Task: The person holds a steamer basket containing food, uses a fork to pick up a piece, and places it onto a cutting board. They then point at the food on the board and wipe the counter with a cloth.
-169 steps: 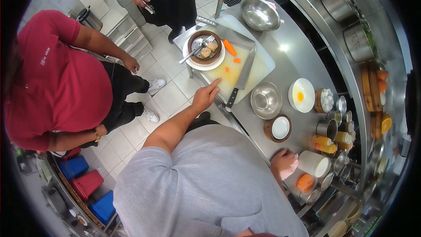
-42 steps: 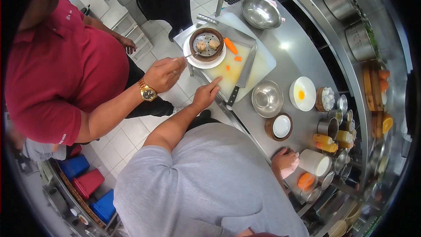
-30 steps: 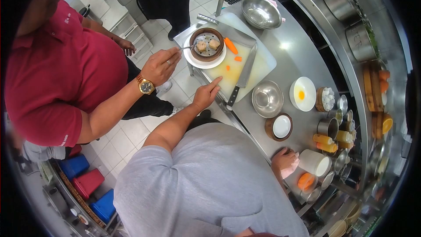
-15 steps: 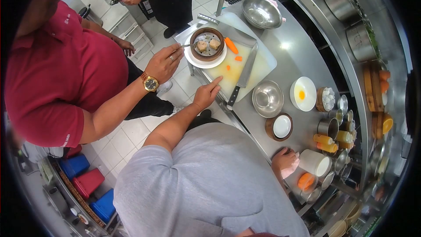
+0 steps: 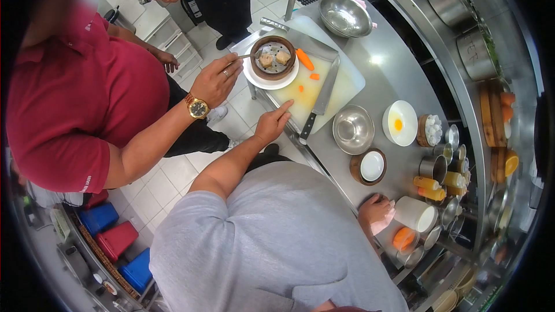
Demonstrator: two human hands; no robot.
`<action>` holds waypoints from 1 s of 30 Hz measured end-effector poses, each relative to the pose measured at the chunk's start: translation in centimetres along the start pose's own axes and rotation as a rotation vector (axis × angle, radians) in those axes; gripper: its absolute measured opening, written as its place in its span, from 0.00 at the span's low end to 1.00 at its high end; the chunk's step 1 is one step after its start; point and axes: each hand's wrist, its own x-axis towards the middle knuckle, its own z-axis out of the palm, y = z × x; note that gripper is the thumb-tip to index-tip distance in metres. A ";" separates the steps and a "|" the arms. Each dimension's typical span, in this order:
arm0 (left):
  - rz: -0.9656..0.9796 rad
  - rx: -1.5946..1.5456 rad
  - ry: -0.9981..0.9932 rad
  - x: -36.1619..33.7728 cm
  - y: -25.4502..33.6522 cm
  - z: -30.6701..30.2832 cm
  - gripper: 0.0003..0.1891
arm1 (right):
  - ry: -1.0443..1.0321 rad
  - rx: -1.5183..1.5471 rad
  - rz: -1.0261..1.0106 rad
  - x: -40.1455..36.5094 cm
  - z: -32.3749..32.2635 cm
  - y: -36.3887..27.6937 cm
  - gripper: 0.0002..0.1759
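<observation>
Lying on the cutting board (image 5: 347, 88) at the counter's (image 5: 388, 75) left edge, the knife (image 5: 321, 99) points its blade far and its handle near, just right of the left hand (image 5: 270, 126). That hand is the closer one, its grip loose and empty, forefinger on the board's near edge. Farther along, a co-worker's hand (image 5: 217, 81) hovers at a bamboo steamer (image 5: 273, 58). A steel bowl (image 5: 351, 130) crowds the right, and the right hand (image 5: 376, 211) rests flat and empty beside a white cup (image 5: 415, 215).

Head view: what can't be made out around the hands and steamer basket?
Right hand: what lies under it, hidden by the hand itself, head view.
Co-worker's hand: its utensil, fork or spoon, too small.
Steamer basket: what its pieces are, too small.
Lower-right containers: dim at the lens edge.
</observation>
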 end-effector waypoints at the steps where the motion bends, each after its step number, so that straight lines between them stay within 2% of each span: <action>1: -0.002 0.001 0.001 0.0 0.0 0.0 0.27 | 0.005 0.007 0.010 0.0 0.1 0.0 0.27; 17: 0.011 -0.005 0.020 -0.1 0.2 0.0 0.26 | 0.027 0.016 -0.025 0.0 0.6 0.6 0.27; 23: 0.004 -0.009 0.024 -0.1 0.4 -0.1 0.26 | -0.044 -0.062 -0.036 0.4 -5.1 -2.5 0.27; 25: -0.010 -0.005 0.013 -0.1 0.2 0.0 0.26 | -0.011 -0.035 -0.024 0.1 -1.9 -1.0 0.27; 30: 0.010 -0.008 0.026 -0.1 0.1 0.1 0.26 | 0.037 -0.010 -0.014 -0.1 0.1 0.1 0.27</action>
